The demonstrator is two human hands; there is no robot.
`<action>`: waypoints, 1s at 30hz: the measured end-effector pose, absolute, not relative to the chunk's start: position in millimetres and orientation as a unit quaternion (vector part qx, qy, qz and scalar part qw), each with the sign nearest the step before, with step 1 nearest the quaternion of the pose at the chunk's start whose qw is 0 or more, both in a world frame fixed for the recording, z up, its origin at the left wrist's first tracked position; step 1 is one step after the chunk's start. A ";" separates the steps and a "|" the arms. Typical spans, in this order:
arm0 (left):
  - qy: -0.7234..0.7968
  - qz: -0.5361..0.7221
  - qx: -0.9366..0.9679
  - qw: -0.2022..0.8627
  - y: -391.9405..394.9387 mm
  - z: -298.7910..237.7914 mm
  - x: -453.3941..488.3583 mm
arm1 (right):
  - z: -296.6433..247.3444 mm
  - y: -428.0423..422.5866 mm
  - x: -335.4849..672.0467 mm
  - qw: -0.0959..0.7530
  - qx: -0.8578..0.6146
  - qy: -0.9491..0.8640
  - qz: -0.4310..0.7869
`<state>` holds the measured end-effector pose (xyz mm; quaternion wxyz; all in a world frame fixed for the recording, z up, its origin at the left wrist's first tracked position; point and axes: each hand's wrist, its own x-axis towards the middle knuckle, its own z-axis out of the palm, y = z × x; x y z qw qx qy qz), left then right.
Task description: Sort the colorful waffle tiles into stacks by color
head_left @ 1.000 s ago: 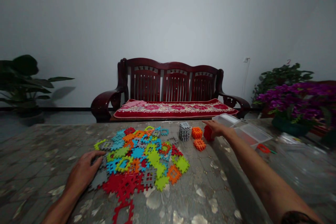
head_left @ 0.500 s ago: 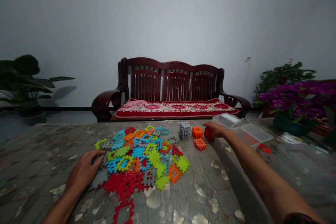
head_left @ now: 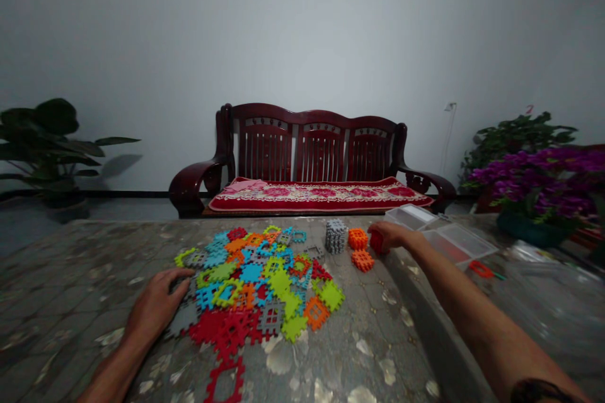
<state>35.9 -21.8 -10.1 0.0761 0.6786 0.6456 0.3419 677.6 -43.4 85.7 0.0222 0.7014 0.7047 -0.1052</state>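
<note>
My right hand (head_left: 390,236) is closed around a stack of red interlocking tiles (head_left: 377,242) at the far side of the table. Just left of it are two orange tile stacks (head_left: 358,238), one in front of the other, and a taller grey tile stack (head_left: 335,237). My left hand (head_left: 155,302) rests at the left edge of a spread pile of toothed plastic tiles (head_left: 250,272) in red, blue, green, orange and grey. Its thumb and fingers are apart, touching or close to grey tiles (head_left: 184,318). A red frame-shaped tile (head_left: 239,374) lies nearest me.
Behind my right hand lie clear plastic boxes (head_left: 460,242), with an orange-red tool (head_left: 481,269) beside them. More clear plastic (head_left: 553,302) and purple flowers (head_left: 543,173) in a pot stand at the right. A wooden bench (head_left: 314,119) is beyond the table.
The view has shifted slightly, so everything sits a little further right. Both hands keep about the same places, the right one still on the red stack.
</note>
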 end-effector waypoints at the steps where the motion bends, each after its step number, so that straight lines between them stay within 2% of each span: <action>1: 0.646 0.344 0.677 0.077 -21.7 -10.4 35.9 | 85.9 -43.7 677.0 0.020 0.703 0.702 -0.110; 8: 0.644 0.349 0.676 0.080 -23.2 -7.8 38.6 | 106.9 -59.3 670.6 -0.030 0.712 0.698 -0.075; 11: 0.648 0.347 0.672 0.088 -25.8 -5.0 41.6 | 114.3 -76.0 651.0 -0.106 0.683 0.721 -0.049; 13: 0.651 0.346 0.669 0.094 -27.6 -2.7 43.5 | 110.1 -88.2 625.5 -0.168 0.648 0.738 -0.086; 15: 0.651 0.350 0.667 0.098 -29.4 -0.3 44.9 | 99.0 -99.0 591.8 -0.189 0.610 0.752 -0.162; 17: 0.649 0.357 0.664 0.101 -31.3 2.1 45.8 | 85.3 -106.8 554.5 -0.208 0.588 0.762 -0.174; 24: 0.655 0.397 0.635 0.100 -34.2 3.8 47.7 | 61.0 -105.5 441.5 -0.219 0.537 0.797 -0.167; 30: 0.654 0.460 0.593 0.101 -32.7 0.7 47.9 | 58.0 -99.7 362.1 -0.193 0.498 0.837 -0.122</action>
